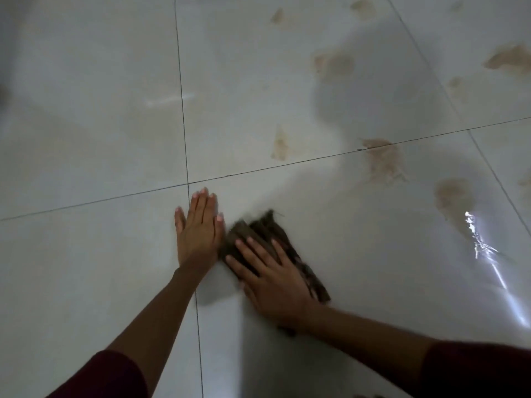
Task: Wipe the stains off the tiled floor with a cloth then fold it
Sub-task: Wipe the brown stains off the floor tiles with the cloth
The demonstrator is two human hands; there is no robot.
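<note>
While the right hand (273,278) lay spread, palm down, on the dark brown cloth (267,239), its fingers fanned out toward the upper left and pinned the fabric flat against the tiled floor (94,133) without curling around it. Its forearm reached in from the lower right, ending in a dark maroon sleeve (477,369). The left hand (199,228) rested just beside the cloth's left edge, open and flat on the bare tile, fingers together and pointing away from the person, thumb out to the left; whether its edge touched the cloth could not be told. That forearm came straight up from the lower left, also in a maroon sleeve. The cloth was bunched into a rough, elongated wad running from upper left to lower right, with a frayed, ragged far end and a blurred outline; it sat near the crossing of two thin dark grout lines (184,119). The floor was of large, pale, glossy square tiles that threw back a bright streak of light at the right. Tan, dried-looking stains (382,159) with irregular, smeared edges were scattered over the tiles farther off and to the right, well apart from the cloth, one lying across a grout line and another, a rounder blotch (454,196), near the glare.
</note>
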